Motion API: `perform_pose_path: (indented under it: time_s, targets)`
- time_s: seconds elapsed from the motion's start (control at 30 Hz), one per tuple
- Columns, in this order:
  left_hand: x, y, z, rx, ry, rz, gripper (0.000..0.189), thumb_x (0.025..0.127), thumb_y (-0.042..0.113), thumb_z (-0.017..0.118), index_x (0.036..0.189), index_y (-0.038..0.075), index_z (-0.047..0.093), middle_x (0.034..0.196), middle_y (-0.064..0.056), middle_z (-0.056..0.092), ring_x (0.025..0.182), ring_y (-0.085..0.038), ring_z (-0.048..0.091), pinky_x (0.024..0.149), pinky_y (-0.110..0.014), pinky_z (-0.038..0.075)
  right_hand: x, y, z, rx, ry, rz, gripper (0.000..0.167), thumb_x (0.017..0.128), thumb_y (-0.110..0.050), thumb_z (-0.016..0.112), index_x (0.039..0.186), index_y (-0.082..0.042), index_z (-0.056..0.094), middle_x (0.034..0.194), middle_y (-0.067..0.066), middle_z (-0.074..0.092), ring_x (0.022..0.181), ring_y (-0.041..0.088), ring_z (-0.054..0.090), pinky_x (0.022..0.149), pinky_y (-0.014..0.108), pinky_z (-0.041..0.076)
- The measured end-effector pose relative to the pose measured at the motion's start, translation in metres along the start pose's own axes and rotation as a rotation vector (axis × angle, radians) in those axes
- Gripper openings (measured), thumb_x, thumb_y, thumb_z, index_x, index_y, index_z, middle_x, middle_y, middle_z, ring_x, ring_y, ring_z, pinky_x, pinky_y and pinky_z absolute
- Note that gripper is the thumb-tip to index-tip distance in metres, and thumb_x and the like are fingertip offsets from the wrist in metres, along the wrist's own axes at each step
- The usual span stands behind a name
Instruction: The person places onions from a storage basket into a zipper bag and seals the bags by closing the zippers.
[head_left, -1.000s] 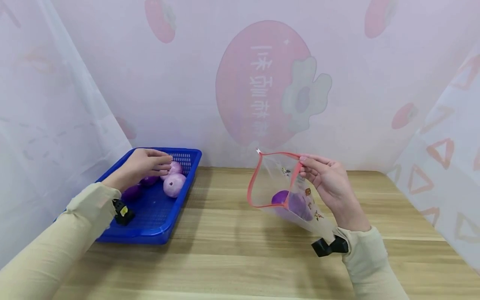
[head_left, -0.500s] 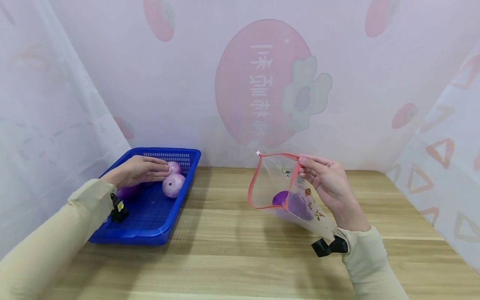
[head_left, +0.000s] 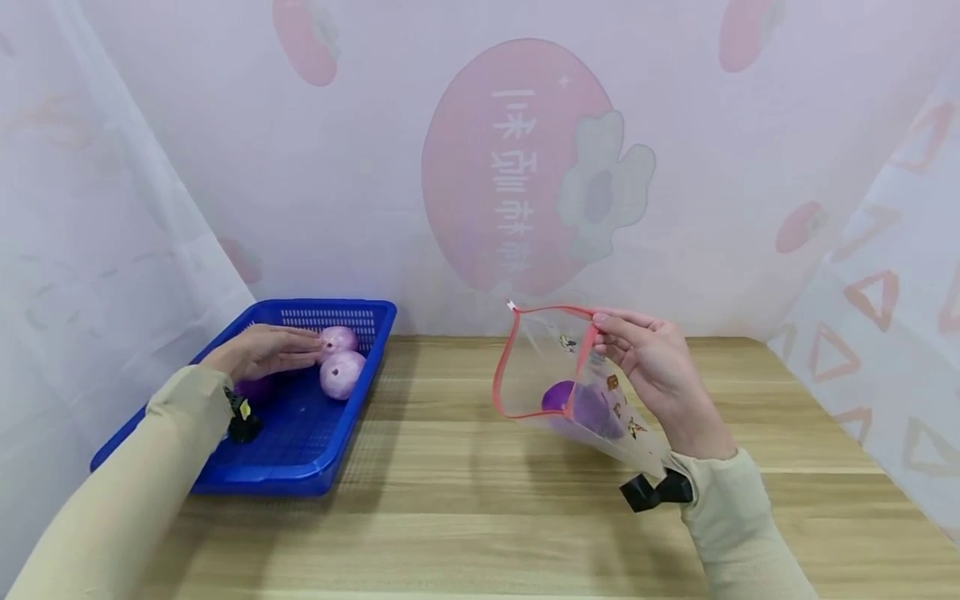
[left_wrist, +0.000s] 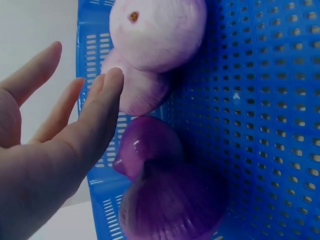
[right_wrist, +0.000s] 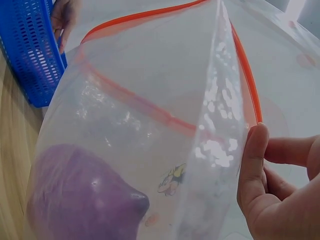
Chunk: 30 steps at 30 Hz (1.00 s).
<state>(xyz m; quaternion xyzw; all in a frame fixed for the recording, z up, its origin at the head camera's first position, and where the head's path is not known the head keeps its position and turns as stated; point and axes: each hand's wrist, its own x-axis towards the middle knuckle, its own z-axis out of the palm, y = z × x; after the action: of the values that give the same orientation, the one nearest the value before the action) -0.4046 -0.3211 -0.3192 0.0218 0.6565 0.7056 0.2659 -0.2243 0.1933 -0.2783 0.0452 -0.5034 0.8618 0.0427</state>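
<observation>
My left hand (head_left: 262, 352) hovers inside the blue basket with its fingers extended, near the rear pale purple onion (head_left: 339, 338). Whether the fingertips touch that onion I cannot tell. Beside it sits another pale onion (head_left: 342, 375), nearer the front. Two darker purple onions, a smaller one (left_wrist: 150, 142) and a larger one (left_wrist: 175, 205), lie partly under the hand. My right hand (head_left: 660, 367) pinches the red-edged mouth of a clear zip bag (head_left: 528, 358) between thumb and fingers. The bag gapes toward the left, and a purple onion (right_wrist: 80, 190) lies inside it.
The blue plastic basket (head_left: 326, 433) with perforated walls stands on the left of the wooden table (head_left: 435, 500). A printed cloth (head_left: 360, 167) hangs behind and along both sides. A white slider (head_left: 512, 306) sits at the bag's far corner.
My left hand has lowered and shifted slightly left, down among the onions. The right hand keeps its hold on the bag. The whole head view has drifted slightly.
</observation>
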Motion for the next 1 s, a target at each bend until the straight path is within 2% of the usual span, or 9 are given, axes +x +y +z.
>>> perform_pose_path:
  time_s: [0.13,0.2,0.27,0.4,0.53,0.63,0.73,0.83,1.0]
  targets:
    - [0.006,-0.004,-0.005,0.033,-0.047,-0.032,0.025,0.101,-0.005,0.050,0.100,0.002,0.073,0.114,-0.018,0.066,0.117,-0.032,0.059,0.106,-0.043,0.039,0.000,-0.001,0.000,0.000,0.000,-0.012,0.009,0.091,0.002,0.069,0.097,0.006,0.074,0.089,0.013,0.071,0.070,0.017,0.065,0.068,0.025,0.058]
    - [0.009,-0.007,-0.007,0.059,-0.049,-0.039,0.021,0.100,-0.004,0.051,0.106,-0.002,0.071,0.115,-0.018,0.065,0.115,-0.031,0.060,0.106,-0.044,0.040,0.000,0.000,0.000,0.000,0.003,-0.015,0.009,0.091,0.002,0.069,0.097,0.006,0.074,0.089,0.013,0.071,0.070,0.018,0.065,0.067,0.025,0.058]
    - [0.011,-0.011,-0.007,0.093,-0.023,-0.053,0.020,0.099,-0.003,0.054,0.115,-0.008,0.065,0.113,-0.017,0.065,0.111,-0.029,0.062,0.107,-0.045,0.038,-0.001,0.001,0.000,0.001,0.005,-0.014,0.009,0.091,0.003,0.069,0.098,0.006,0.074,0.089,0.013,0.071,0.070,0.018,0.065,0.067,0.025,0.058]
    - [0.012,-0.018,-0.010,0.175,0.000,-0.086,0.038,0.098,0.001,0.058,0.131,-0.017,0.048,0.112,-0.014,0.066,0.107,-0.027,0.063,0.110,-0.049,0.031,-0.001,0.003,0.002,-0.003,0.002,-0.005,0.010,0.091,0.003,0.068,0.099,0.006,0.074,0.089,0.013,0.071,0.070,0.018,0.065,0.068,0.024,0.057]
    - [0.011,-0.022,-0.011,0.231,-0.008,-0.119,0.033,0.099,0.005,0.060,0.126,-0.013,0.054,0.111,-0.014,0.065,0.110,-0.030,0.060,0.108,-0.055,0.033,0.000,0.003,0.003,-0.012,0.002,-0.005,0.010,0.091,0.002,0.069,0.099,0.005,0.074,0.089,0.013,0.070,0.071,0.017,0.065,0.069,0.024,0.057]
    - [0.012,-0.023,-0.010,0.243,-0.016,-0.155,0.024,0.098,0.006,0.060,0.118,-0.008,0.060,0.113,-0.016,0.063,0.116,-0.037,0.055,0.104,-0.058,0.038,0.000,0.003,0.003,-0.017,0.006,-0.010,0.010,0.091,0.001,0.069,0.098,0.005,0.074,0.089,0.013,0.071,0.070,0.017,0.065,0.068,0.024,0.057]
    - [0.012,-0.024,-0.008,0.254,-0.027,-0.189,0.027,0.098,0.007,0.060,0.121,-0.008,0.057,0.116,-0.018,0.061,0.121,-0.042,0.050,0.100,-0.058,0.042,0.000,0.003,0.003,-0.016,0.006,-0.011,0.010,0.091,0.001,0.069,0.098,0.005,0.074,0.089,0.012,0.071,0.070,0.017,0.064,0.068,0.024,0.057]
    - [0.012,-0.024,-0.007,0.263,-0.018,-0.208,0.041,0.098,0.007,0.061,0.131,-0.013,0.047,0.117,-0.019,0.060,0.124,-0.043,0.048,0.099,-0.058,0.044,0.000,0.004,0.003,-0.009,0.000,-0.007,0.010,0.091,0.002,0.069,0.099,0.005,0.074,0.089,0.013,0.070,0.070,0.017,0.064,0.068,0.024,0.057]
    - [0.011,-0.023,-0.006,0.243,0.012,-0.216,0.055,0.098,0.007,0.062,0.139,-0.015,0.034,0.112,-0.018,0.063,0.116,-0.039,0.055,0.099,-0.056,0.044,0.000,0.004,0.003,-0.009,0.001,-0.014,0.010,0.091,0.001,0.069,0.099,0.005,0.074,0.090,0.012,0.071,0.070,0.017,0.065,0.069,0.024,0.057]
